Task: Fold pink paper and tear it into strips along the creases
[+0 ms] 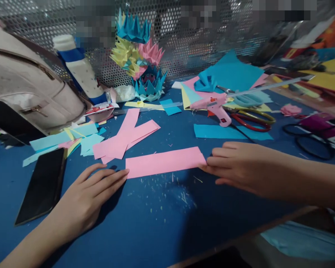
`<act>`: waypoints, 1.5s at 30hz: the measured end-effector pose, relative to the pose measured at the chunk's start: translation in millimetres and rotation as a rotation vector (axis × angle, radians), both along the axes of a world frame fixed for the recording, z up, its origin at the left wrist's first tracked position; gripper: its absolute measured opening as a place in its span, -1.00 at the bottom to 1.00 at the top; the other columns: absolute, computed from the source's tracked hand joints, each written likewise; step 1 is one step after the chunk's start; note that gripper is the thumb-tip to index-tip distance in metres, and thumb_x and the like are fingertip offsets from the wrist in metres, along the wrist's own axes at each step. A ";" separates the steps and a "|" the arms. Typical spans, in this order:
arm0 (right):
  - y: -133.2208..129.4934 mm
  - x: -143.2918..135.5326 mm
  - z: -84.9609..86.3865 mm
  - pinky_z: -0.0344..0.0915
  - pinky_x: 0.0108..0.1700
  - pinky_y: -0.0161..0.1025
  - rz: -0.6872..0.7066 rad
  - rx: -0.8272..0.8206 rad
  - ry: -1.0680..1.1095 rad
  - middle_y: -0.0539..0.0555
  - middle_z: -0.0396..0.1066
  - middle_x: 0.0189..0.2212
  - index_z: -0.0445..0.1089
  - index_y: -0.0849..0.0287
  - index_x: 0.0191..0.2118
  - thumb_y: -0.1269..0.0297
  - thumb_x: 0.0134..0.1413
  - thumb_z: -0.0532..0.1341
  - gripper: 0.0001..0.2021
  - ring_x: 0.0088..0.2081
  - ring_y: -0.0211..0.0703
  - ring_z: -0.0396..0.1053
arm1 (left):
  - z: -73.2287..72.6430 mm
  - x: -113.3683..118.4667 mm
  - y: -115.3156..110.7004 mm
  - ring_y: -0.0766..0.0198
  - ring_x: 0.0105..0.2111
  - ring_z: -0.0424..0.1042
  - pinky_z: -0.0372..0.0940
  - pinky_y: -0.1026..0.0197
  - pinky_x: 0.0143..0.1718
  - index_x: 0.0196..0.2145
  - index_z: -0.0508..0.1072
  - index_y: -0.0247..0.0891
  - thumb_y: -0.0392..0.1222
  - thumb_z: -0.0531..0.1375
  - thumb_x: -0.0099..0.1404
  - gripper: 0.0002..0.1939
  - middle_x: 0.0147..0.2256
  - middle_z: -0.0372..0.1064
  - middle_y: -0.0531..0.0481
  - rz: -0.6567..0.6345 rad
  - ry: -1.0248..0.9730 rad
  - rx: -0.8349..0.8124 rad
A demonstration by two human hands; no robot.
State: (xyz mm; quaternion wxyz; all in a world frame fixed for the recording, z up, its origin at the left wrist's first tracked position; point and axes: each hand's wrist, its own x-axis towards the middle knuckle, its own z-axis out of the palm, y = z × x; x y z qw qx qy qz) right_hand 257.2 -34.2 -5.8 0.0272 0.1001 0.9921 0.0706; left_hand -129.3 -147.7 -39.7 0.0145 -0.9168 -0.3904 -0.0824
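Observation:
A pink paper strip (164,162) lies crosswise on the blue table in front of me. At its lower left corner, my left hand (89,193) holds the edge between fingertips, the thumb hidden below. My right hand (234,165) is closed at the other end, its fingers curled and pinching the right corner. Just behind the strip, several more pink paper strips (123,137) lie crossed over each other. Beyond my right hand rests a flat blue paper strip (229,131).
A pink glue gun (212,106) and scissors (257,119) lie behind my right hand. Folded paper flowers (147,83) are stacked by the perforated metal panel (178,41). A phone (41,186), paper scraps (91,143), a bottle (79,70) and a pale bag (25,70) are at left.

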 end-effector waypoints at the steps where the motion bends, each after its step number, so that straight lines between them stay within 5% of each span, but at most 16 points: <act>1: -0.4 4.4 0.0 -0.05 -0.38 -0.08 -0.019 -0.013 -0.005 0.09 0.38 -0.37 0.41 0.14 -0.06 0.26 0.37 -0.03 -0.72 -0.44 -0.09 0.15 | 0.1 0.5 0.0 0.07 0.06 0.30 0.01 -0.11 0.18 0.32 0.14 -0.24 -0.55 -0.08 0.24 -0.30 0.24 0.24 -0.03 0.001 -0.006 -0.003; 11: 3.0 22.6 3.9 0.05 -0.34 -0.14 -0.066 -0.090 0.030 0.07 0.40 -0.37 0.44 0.09 -0.17 0.24 0.38 -0.05 -0.69 -0.36 -0.09 0.25 | 16.8 15.8 8.4 0.09 -0.01 0.34 0.07 -0.11 0.13 0.13 0.33 -0.23 -0.52 -0.04 0.31 -0.51 0.06 0.42 -0.07 -0.004 -0.006 0.013; 16: 12.7 8.3 2.9 0.17 -0.27 -0.20 -0.165 -0.193 0.186 0.09 0.44 -0.25 0.47 0.15 -0.20 0.25 0.39 -0.09 -0.63 -0.24 -0.12 0.34 | 30.3 67.9 37.9 0.11 -0.09 0.37 0.25 0.04 -0.08 -0.06 0.34 -0.24 -0.32 0.03 0.40 -0.80 -0.07 0.43 -0.12 0.105 -0.133 -0.140; 23: 15.6 -6.3 -5.7 0.23 -0.20 -0.21 -0.362 -0.433 0.308 0.10 0.45 -0.16 0.43 0.15 -0.10 0.18 0.29 0.07 -0.75 -0.15 -0.10 0.38 | 11.2 122.8 86.9 0.20 -0.33 0.30 0.21 0.19 -0.33 -0.22 0.37 -0.26 -0.02 0.36 0.14 -0.63 -0.31 0.34 0.00 0.109 -0.308 -0.463; 26: 17.1 -2.4 -4.3 0.24 -0.10 -0.17 -0.359 -0.557 0.342 0.10 0.45 -0.15 0.44 0.16 -0.11 0.17 0.28 0.09 -0.75 -0.10 -0.08 0.35 | 14.9 125.3 94.2 0.28 -0.40 0.26 0.17 0.24 -0.38 -0.34 0.39 -0.25 -0.09 0.32 0.18 -0.78 -0.39 0.30 0.06 0.100 -0.363 -0.571; 30: 21.3 2.5 0.1 0.20 0.04 -0.12 -0.313 -0.758 0.468 0.09 0.45 -0.06 0.46 0.13 -0.07 0.04 0.14 0.23 -0.67 -0.01 -0.05 0.31 | 38.7 123.2 92.7 0.33 -0.42 0.27 0.20 0.27 -0.33 -0.43 0.36 -0.27 -0.10 0.24 0.24 -0.80 -0.43 0.29 0.08 0.117 -0.536 -0.715; 33: 25.2 0.7 2.3 0.24 -0.09 -0.16 -0.390 -0.827 0.576 0.06 0.48 -0.23 0.50 0.17 -0.24 -0.02 -0.01 0.33 -0.65 -0.14 -0.05 0.36 | 58.6 120.0 89.3 0.37 -0.44 0.23 0.15 0.30 -0.38 -0.46 0.32 -0.28 -0.08 0.28 0.20 -0.75 -0.45 0.23 0.10 0.199 -0.695 -0.762; 37: 29.6 -6.5 3.0 0.20 -0.33 -0.24 -0.480 -0.984 0.688 0.01 0.40 -0.51 0.45 0.23 -0.48 -0.04 0.04 0.28 -0.62 -0.41 -0.21 0.31 | 74.9 112.4 85.8 0.40 -0.46 0.19 0.09 0.35 -0.43 -0.43 0.34 -0.28 -0.11 0.31 0.17 -0.76 -0.45 0.21 0.12 0.310 -0.777 -0.721; 45: 31.0 -13.3 -2.0 0.35 -0.35 -0.25 -0.457 -1.325 0.784 0.08 0.51 -0.49 0.42 0.25 -0.42 0.02 -0.03 0.36 -0.66 -0.49 -0.26 0.41 | 86.9 84.8 75.9 0.44 -0.57 0.19 0.09 0.38 -0.52 -0.36 0.34 -0.26 -0.08 0.26 0.28 -0.78 -0.53 0.22 0.16 0.341 -0.825 -0.664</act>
